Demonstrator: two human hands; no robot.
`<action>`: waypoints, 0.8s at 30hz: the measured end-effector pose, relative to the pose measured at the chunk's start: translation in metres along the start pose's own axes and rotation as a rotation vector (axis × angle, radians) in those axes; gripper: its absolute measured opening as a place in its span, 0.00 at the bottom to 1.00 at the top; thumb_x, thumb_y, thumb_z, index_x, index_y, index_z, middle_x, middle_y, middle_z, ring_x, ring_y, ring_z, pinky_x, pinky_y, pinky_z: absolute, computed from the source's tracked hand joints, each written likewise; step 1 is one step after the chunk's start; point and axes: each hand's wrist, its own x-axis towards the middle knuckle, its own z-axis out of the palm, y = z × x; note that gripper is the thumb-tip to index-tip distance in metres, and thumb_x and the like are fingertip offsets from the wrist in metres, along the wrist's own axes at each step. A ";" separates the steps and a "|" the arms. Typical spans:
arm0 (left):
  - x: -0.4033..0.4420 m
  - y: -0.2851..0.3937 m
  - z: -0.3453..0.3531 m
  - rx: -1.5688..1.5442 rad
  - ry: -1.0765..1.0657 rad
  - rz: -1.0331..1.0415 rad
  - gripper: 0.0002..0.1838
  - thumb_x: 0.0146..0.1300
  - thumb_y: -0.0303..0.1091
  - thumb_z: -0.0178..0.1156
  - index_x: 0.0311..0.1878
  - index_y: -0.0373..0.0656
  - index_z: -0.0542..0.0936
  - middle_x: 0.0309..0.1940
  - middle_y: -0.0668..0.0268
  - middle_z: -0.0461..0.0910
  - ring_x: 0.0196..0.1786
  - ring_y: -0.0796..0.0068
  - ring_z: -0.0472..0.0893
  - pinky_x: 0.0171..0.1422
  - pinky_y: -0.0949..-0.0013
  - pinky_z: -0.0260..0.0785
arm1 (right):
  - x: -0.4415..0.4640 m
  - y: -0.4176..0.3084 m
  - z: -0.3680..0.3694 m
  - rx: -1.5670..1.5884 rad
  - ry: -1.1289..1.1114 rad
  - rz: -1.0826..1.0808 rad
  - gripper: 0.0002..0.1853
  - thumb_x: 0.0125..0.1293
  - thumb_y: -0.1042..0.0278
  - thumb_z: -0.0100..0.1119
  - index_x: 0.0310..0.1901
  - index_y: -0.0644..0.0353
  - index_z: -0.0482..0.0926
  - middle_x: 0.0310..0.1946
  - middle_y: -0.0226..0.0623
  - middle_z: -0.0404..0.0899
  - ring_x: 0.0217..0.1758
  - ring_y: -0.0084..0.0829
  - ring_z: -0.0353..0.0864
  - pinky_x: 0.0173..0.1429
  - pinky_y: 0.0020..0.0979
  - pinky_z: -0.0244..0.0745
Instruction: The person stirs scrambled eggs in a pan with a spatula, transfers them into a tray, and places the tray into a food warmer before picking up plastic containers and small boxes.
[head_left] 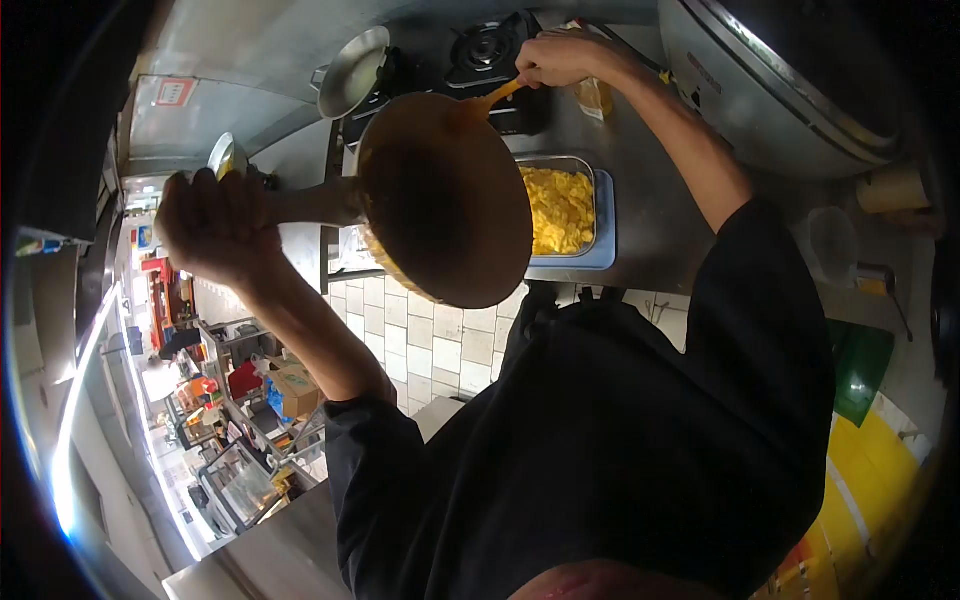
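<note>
Closest to the camera, the left hand [220, 225] grips the handle of a pan [445, 200], its fingers closed around it, though shadow makes them hard to separate. The pan is raised and tilted with its dark underside in view, so its inside and anything in it are hidden. The right hand [560, 60] holds an orange utensil [502, 92], fingers curled around the end of its handle; the other end disappears behind the pan's rim.

Lower down, partly covered by the pan, a rectangular metal container [597, 215] holds lumpy yellow food [562, 205]. Its left part cannot be seen. It sits on a blue tray [609, 225], itself partly hidden. Near the right forearm is a packet [594, 98] with yellowish contents, too unclear to identify.

Beyond the raised pan, a second pan [352, 80] stands by the stove [483, 50], with something pale inside that is hard to make out. To the right, a large metal vessel [755, 105] is cut off by the dark edge of the view, its contents not visible. Farther off at left, an open cardboard box [294, 390] stands among small, cluttered items.
</note>
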 end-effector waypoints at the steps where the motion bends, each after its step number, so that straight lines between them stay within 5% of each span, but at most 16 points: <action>1: 0.001 -0.003 0.002 -0.019 -0.026 -0.010 0.22 0.69 0.41 0.47 0.17 0.54 0.56 0.09 0.75 0.49 0.10 0.81 0.47 0.13 0.72 0.44 | 0.000 -0.007 -0.013 -0.013 0.005 -0.009 0.13 0.69 0.59 0.57 0.34 0.60 0.84 0.27 0.37 0.84 0.34 0.35 0.84 0.40 0.40 0.74; 2: 0.001 -0.005 0.004 -0.009 -0.016 -0.010 0.21 0.68 0.41 0.46 0.18 0.53 0.56 0.09 0.74 0.49 0.10 0.81 0.47 0.13 0.73 0.44 | 0.014 0.001 -0.010 -0.013 0.065 -0.006 0.10 0.65 0.61 0.60 0.32 0.57 0.84 0.27 0.35 0.84 0.35 0.33 0.85 0.40 0.37 0.75; 5: 0.005 -0.009 0.005 -0.017 0.016 -0.014 0.21 0.68 0.42 0.47 0.18 0.53 0.57 0.09 0.74 0.49 0.10 0.81 0.46 0.13 0.73 0.44 | 0.028 -0.010 -0.038 -0.220 0.146 -0.094 0.12 0.57 0.60 0.60 0.32 0.59 0.86 0.28 0.50 0.84 0.34 0.47 0.86 0.38 0.48 0.78; 10: 0.019 -0.013 0.005 -0.038 0.005 -0.026 0.20 0.67 0.41 0.48 0.18 0.53 0.58 0.09 0.74 0.49 0.10 0.81 0.46 0.13 0.73 0.44 | 0.009 -0.068 -0.090 -0.371 0.145 -0.043 0.08 0.54 0.66 0.61 0.29 0.60 0.85 0.27 0.47 0.84 0.33 0.46 0.86 0.37 0.46 0.77; 24: 0.039 -0.033 0.013 -0.038 -0.100 -0.016 0.20 0.65 0.40 0.47 0.17 0.53 0.55 0.09 0.74 0.48 0.10 0.80 0.46 0.13 0.72 0.42 | -0.026 -0.125 -0.089 -0.443 0.544 -0.375 0.10 0.56 0.70 0.56 0.27 0.64 0.85 0.27 0.49 0.85 0.32 0.42 0.87 0.36 0.43 0.80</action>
